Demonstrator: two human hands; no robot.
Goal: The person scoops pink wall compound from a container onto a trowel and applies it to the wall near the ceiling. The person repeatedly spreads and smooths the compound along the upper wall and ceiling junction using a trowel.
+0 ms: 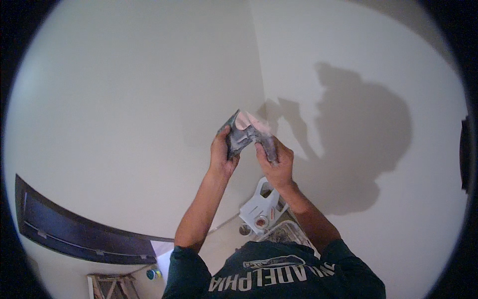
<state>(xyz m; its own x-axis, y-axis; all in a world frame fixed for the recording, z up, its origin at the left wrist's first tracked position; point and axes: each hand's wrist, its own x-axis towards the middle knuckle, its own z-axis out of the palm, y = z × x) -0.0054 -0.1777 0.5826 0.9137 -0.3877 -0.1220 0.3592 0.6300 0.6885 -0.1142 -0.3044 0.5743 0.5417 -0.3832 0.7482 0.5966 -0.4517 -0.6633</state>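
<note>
Up in front of the wall corner I hold a creased, dusty dark grey sheet that looks like sandpaper (241,142), with a pale pinkish patch on its upper part. Its left side is gripped by my left hand (220,152), thumb lying on the front face and the other fingers mostly behind. My right hand (279,162) pinches the lower right part of the same sheet. The sheet is bent in the middle between the two hands. Both forearms are raised, and the sheet appears apart from the walls.
Below my hands stands a white plastic chair or stool (256,212) with small round items by it. A dark-framed opening (84,229) is at the left. Lower left are a wooden frame-like piece (113,286) and a small teal can (154,274). My shadow (366,119) falls on the right wall.
</note>
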